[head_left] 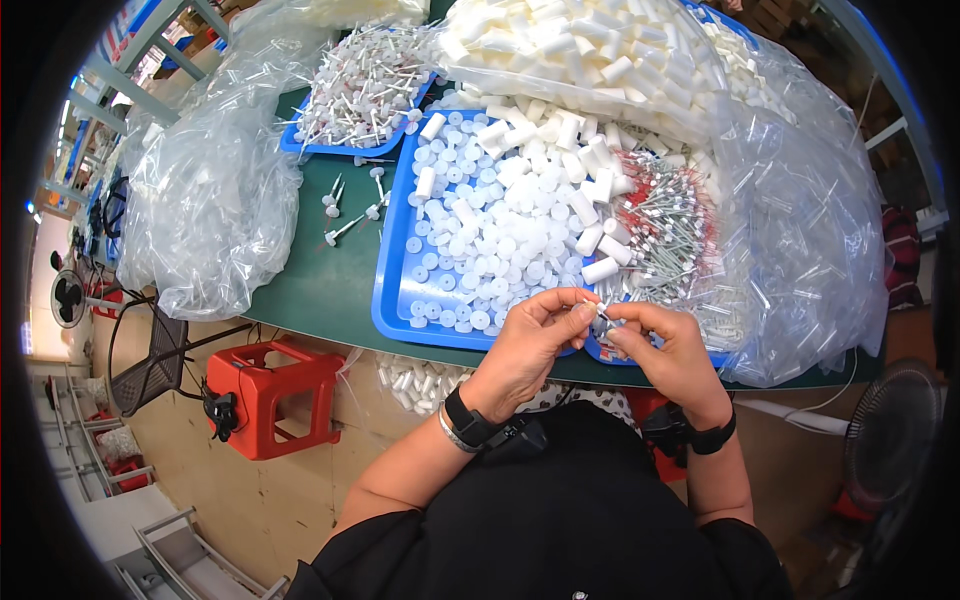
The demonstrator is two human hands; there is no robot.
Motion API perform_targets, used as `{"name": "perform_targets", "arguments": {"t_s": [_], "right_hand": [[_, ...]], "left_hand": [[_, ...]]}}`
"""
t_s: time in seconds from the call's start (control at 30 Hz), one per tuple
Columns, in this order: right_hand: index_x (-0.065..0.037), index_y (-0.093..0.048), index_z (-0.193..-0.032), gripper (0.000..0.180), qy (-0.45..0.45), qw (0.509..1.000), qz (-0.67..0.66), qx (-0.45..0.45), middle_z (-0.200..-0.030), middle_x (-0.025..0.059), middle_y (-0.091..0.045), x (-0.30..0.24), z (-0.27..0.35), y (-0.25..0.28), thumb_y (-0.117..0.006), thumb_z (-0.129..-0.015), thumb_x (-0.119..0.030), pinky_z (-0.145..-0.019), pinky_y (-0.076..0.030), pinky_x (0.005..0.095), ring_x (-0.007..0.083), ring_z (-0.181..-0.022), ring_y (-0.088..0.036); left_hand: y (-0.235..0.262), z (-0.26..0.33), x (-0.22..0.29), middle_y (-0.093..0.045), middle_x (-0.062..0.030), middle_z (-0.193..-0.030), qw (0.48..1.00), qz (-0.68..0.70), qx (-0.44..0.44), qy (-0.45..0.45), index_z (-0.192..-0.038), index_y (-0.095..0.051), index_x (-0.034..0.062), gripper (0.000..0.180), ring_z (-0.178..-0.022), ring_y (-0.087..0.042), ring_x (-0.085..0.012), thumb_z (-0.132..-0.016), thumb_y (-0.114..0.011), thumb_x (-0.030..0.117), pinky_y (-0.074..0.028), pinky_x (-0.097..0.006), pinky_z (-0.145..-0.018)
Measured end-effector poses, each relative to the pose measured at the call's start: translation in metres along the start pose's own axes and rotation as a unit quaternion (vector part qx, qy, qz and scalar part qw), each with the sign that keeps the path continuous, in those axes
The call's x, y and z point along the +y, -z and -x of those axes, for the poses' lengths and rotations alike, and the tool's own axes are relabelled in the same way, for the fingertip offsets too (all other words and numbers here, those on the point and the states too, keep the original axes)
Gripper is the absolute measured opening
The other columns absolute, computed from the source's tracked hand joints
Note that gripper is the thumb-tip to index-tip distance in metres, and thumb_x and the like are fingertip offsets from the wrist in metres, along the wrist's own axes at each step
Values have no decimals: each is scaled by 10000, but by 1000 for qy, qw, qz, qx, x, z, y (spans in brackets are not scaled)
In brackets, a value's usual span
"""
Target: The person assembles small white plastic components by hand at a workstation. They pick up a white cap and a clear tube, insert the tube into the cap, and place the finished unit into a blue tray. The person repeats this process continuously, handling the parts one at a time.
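Note:
In front of me, my left hand [540, 335] and my right hand [668, 345] meet at the near edge of a blue tray, fingertips closed in a pinch. Between them is a small white part with a thin stem [602, 312]; its details are too small to tell. Just beyond lie many translucent white plastic discs [500, 235], filling the blue tray [388, 290]. White foam-like cylinders [600, 270] are heaped at the discs' far and right side. To the right is a pile of metal pins with white heads and red bits [668, 225].
Another blue tray [300, 146] at the back left holds pins fitted with discs. Several such pieces [345, 232] lie loose on the green table [310, 290]. Clear plastic bags [215, 220] bulge at the left and right. A red stool [270, 400] stands below left.

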State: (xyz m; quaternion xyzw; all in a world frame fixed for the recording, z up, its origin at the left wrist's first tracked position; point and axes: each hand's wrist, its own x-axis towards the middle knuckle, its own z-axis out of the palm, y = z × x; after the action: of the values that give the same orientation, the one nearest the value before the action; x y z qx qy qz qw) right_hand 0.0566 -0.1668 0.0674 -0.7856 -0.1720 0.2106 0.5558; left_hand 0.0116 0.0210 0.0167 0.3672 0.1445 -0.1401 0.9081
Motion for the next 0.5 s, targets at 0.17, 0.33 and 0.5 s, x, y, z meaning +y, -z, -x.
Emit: {"name": "perform_targets", "arguments": {"t_s": [0.17, 0.33, 0.5], "right_hand": [[21, -706, -1042, 159, -1, 1000, -1, 17, -726, -4, -641, 0, -3, -4, -687, -940, -100, -608, -437, 230, 47, -642, -522], [6, -698, -981, 131, -22, 993, -66, 93, -764, -36, -629, 10, -6, -5, -687, -946, -120, -616, -414, 211, 25, -678, -505], [-3, -697, -986, 143, -43, 998, -29, 23, -787, -31, -638, 8, -1, 5, -680, -956, -141, -636, -425, 218, 31, -699, -513]], "left_hand": [[4, 0, -2, -640, -31, -951, 1000, 4, -21, 9, -1186, -638, -18, 244, -837, -588, -98, -987, -648, 123, -503, -247, -764], [-1, 1, 2, -671, -94, -1137, 997, 73, -24, 17, -1331, -571, -23, 371, -993, -660, -141, -1014, -608, 166, -545, -270, -904], [10, 0, 2, -656, -128, -1247, 998, 49, -24, 16, -1376, -535, -24, 407, -1011, -679, -144, -1021, -591, 169, -548, -268, -939]]}}
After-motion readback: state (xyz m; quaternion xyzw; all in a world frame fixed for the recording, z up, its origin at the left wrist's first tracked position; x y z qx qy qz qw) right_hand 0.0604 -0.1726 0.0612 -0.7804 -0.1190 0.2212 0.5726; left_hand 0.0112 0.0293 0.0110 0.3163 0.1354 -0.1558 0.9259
